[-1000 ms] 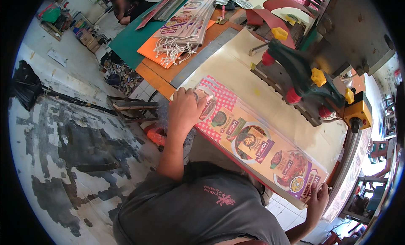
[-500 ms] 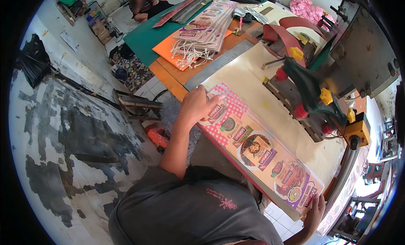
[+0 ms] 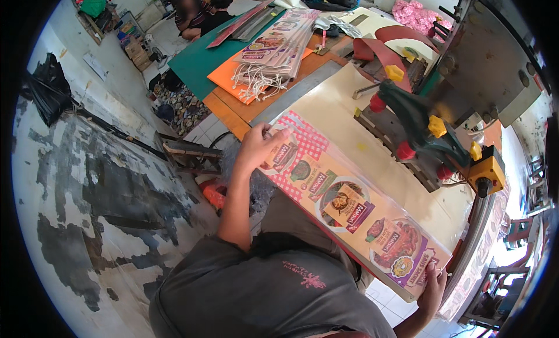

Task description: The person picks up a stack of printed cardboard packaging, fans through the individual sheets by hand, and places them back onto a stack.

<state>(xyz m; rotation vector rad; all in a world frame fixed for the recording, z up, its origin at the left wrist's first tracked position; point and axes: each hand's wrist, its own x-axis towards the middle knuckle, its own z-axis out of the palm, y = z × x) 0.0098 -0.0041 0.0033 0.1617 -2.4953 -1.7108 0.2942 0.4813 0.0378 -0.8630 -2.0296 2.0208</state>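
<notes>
Pink-checked plastic strip [image 3: 343,201]: right here in front of the person, lying on the beige work surface [image 3: 329,99] along its near edge, food pictures facing up.
Long axis: a clear diagonal, upper left down to lower right, checked end at the left, purple end at the right.
Left hand [image 3: 260,149]: on the checked end, thumb over the top, fingers curled round the edge; a light pinch, by the look of it.
Right hand [image 3: 432,287]: down at the purple end, thumb above, fingers mostly tucked out of sight; looks like a grasp on that corner, though how firm, I cannot tell.
Green-framed press [image 3: 402,111]: beyond the strip on the far side, running roughly alongside it, a beige band of surface between them, so strip and press are apart.
Nearer hand: each has its own end, and the middle of the strip lies between them; which is closer to the press, too close to call.
Yellow control box [image 3: 488,169]: at the press's right end, up beyond the right hand.
</notes>
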